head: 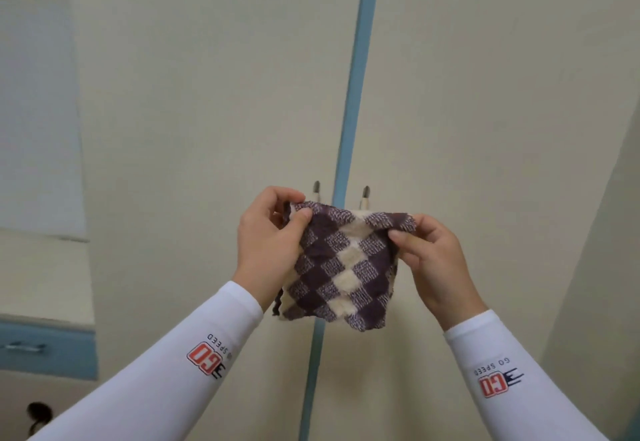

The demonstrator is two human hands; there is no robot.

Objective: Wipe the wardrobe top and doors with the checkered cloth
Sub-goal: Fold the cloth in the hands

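Straight ahead, filling most of the frame, stand the two cream flat-panelled wardrobe doors (207, 94), parted by a pale blue vertical strip (356, 94) that runs from the top edge to the bottom edge of the frame. The purple-and-cream checkered woven cloth (346, 260) hangs in the middle of the frame, in front of that strip and across the meeting edges of both doors, so the surface to be wiped lies directly beyond it.

The cloth's top edge runs left to right between the hands and the rest drops loosely below, with a fold showing at its lower left. The left hand (270, 243) pinches the upper left corner with its thumb on the front. The right hand (436, 267) pinches the upper right corner. They sit apart, level or nearly so, and neither looks clearly nearer to the doors.

Two small metal-tipped door handles (316, 187) show only their upper ends above the cloth.

Nothing of the wardrobe top is in view. Fingers behind the cloth are hidden, and I cannot tell whether the cloth touches the doors.
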